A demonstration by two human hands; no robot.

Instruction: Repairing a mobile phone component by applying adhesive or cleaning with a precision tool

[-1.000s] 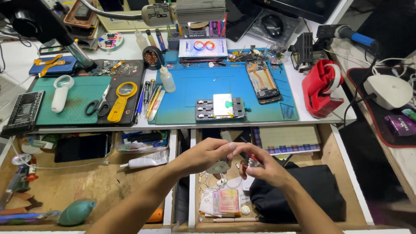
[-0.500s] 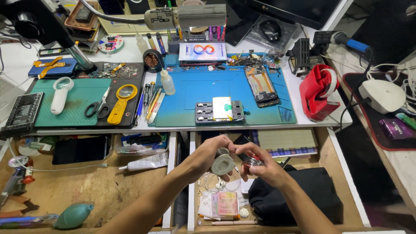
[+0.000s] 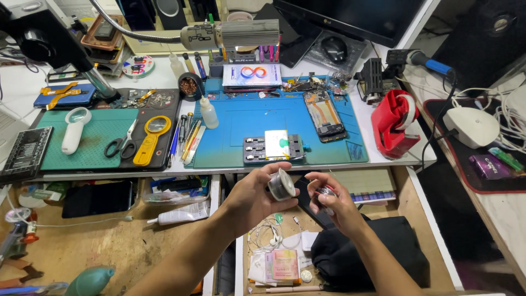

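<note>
Right now, looking down from my head, my left hand (image 3: 255, 200) holds a small round roll of tape (image 3: 281, 185) with my fingers curled tight around it. My right hand (image 3: 334, 205) is just beside it, and its fingers pinch a smaller shiny roll (image 3: 325, 192). The two rolls are close together but not touching. Both hands are up over an open wooden drawer (image 3: 416, 214), just in front of the edge of the white table (image 3: 164, 171). Down in the drawer, under my hands, I see white earphones (image 3: 269, 235), a small flat packet (image 3: 282, 266) and a black cloth (image 3: 378, 246). On the table lies a big blue mat (image 3: 241, 118). On the mat, near my hands, sits a black holder (image 3: 274, 148) with a silver square in it. Farther back on the mat is an opened phone (image 3: 324, 116). To the left is a green mat (image 3: 104, 137) with a white magnifier (image 3: 74, 129) on it. Next to it are black scissors (image 3: 121, 143) and a yellow magnifier (image 3: 149, 138). A small clear bottle (image 3: 208, 112) stands at the left edge of the blue mat. On the right side of the table sits a red tape holder (image 3: 393, 123).
</note>
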